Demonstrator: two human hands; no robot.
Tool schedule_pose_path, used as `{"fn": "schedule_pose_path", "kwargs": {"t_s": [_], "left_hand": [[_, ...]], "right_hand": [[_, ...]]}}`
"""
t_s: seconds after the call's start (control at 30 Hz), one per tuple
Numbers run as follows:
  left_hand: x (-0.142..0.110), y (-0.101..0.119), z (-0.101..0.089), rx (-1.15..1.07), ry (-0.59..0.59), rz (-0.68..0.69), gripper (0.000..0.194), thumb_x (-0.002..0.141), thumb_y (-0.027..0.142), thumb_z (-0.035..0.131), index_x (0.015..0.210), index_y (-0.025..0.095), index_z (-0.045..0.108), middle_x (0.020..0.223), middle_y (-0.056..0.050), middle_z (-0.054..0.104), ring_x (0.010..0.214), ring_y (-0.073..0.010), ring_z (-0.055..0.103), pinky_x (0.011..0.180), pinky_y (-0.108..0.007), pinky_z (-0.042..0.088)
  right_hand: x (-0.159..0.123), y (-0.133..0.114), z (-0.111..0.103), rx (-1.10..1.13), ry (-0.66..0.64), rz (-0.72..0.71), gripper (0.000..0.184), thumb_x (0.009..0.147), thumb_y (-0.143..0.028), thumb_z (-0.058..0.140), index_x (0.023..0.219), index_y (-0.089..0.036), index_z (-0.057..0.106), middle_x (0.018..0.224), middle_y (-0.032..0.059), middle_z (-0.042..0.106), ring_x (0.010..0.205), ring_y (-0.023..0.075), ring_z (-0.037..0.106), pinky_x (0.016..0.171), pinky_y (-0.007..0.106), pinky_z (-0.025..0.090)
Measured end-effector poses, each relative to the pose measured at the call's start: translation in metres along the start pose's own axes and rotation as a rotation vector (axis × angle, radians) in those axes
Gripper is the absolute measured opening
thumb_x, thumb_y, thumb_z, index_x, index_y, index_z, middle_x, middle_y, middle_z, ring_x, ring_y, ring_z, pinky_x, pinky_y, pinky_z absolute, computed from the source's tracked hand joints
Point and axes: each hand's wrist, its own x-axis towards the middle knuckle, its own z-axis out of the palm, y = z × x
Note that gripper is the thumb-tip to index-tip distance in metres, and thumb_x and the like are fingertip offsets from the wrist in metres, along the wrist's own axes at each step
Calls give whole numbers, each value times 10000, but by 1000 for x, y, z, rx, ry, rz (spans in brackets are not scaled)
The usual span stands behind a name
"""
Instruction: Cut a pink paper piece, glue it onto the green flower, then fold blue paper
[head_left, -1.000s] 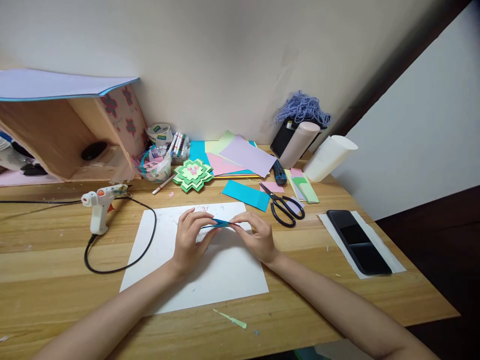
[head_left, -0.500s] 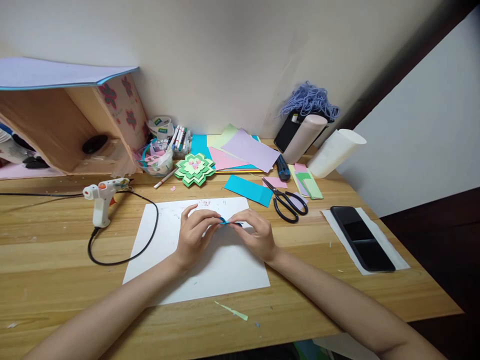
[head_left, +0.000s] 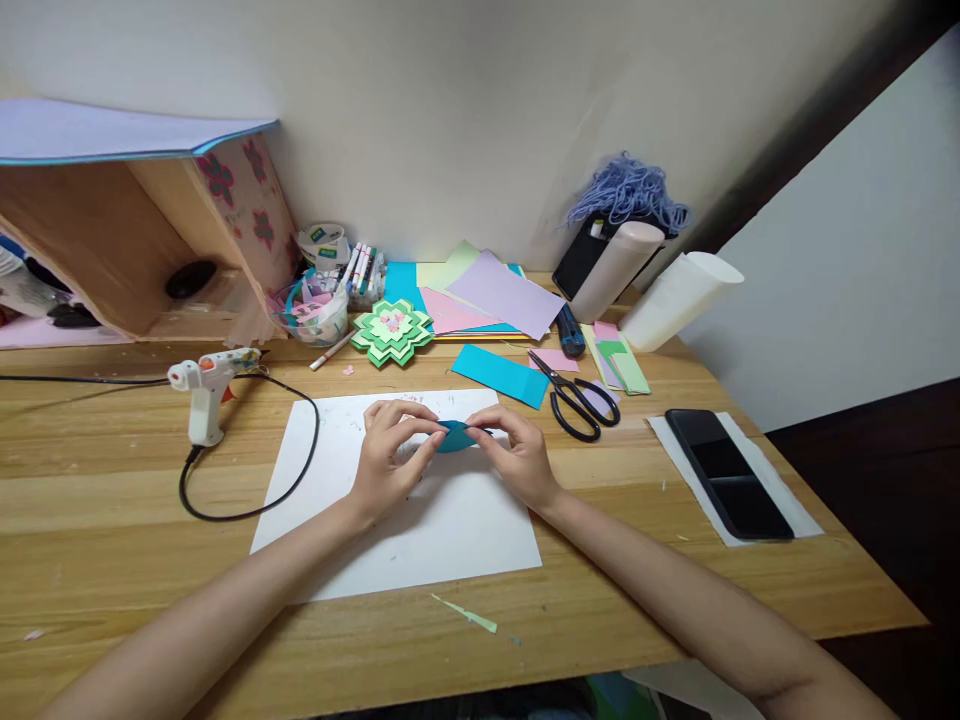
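Note:
Between my two hands is a small piece of blue paper [head_left: 454, 437], folded or curved, held just above a white sheet [head_left: 405, 540]. My left hand [head_left: 394, 448] pinches its left end between thumb and fingertips. At the right end, my right hand [head_left: 517, 455] grips it the same way, with a dark tip of the piece showing past the fingers. Beyond my right hand lie a flat blue paper strip [head_left: 499, 375] and black-handled scissors [head_left: 574, 400]. A layered green paper flower [head_left: 392, 332] rests behind my left hand.
A white glue gun [head_left: 206, 395] stands on the left, its black cord looping onto the sheet. At the back are a tub of scraps [head_left: 319, 318], coloured papers [head_left: 510, 290] and paper rolls [head_left: 679, 305]. A phone [head_left: 727, 470] lies at right, a green sliver [head_left: 469, 615] in front.
The blue paper has turned so that its broader face shows instead of a thin edge. Both hands keep hold of it, the left fingers shifting slightly. The view has moved a little.

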Motion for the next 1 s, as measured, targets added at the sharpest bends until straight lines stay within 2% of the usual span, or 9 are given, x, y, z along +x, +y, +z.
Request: {"fn": "schedule_pose_path", "kwargs": {"t_s": [0.37, 0.47, 0.63, 0.83, 1.0], "left_hand": [[1, 1, 0, -42, -3, -4, 39, 772, 173, 566, 777, 210, 580, 883, -16, 635, 861, -160, 568, 865, -381, 334], [3, 2, -1, -54, 0, -14, 40, 775, 164, 553, 764, 202, 555, 885, -16, 634, 869, -156, 570, 892, -390, 326], [4, 6, -2, -8, -52, 49, 55, 759, 150, 554, 759, 202, 538, 899, -5, 634, 880, -146, 568, 977, -419, 250], [4, 17, -4, 56, -124, 104, 51, 754, 161, 547, 767, 209, 538, 913, 1, 633, 875, -138, 572, 973, -407, 242], [4, 21, -5, 89, -135, 104, 43, 769, 172, 531, 774, 213, 541, 914, 4, 640, 881, -138, 572, 968, -394, 251]], "right_hand": [[-3, 2, 1, 67, -42, 11, 97, 822, -225, 549, 906, -213, 596, 872, 37, 616, 835, 164, 591, 777, 323, 499], [-1, -2, -2, 69, -29, -60, 140, 835, -222, 526, 963, -220, 583, 924, 48, 611, 903, 177, 579, 822, 352, 485], [8, -16, -14, -109, -61, -208, 105, 817, -199, 561, 885, -232, 633, 933, 49, 592, 932, 187, 552, 861, 386, 423], [16, -35, -25, -313, -211, -344, 141, 759, -222, 649, 896, -248, 668, 846, 34, 604, 832, 175, 546, 785, 359, 396], [13, -38, -25, -383, -207, -358, 110, 779, -211, 624, 877, -230, 672, 813, 36, 639, 803, 175, 537, 753, 345, 414]]}}
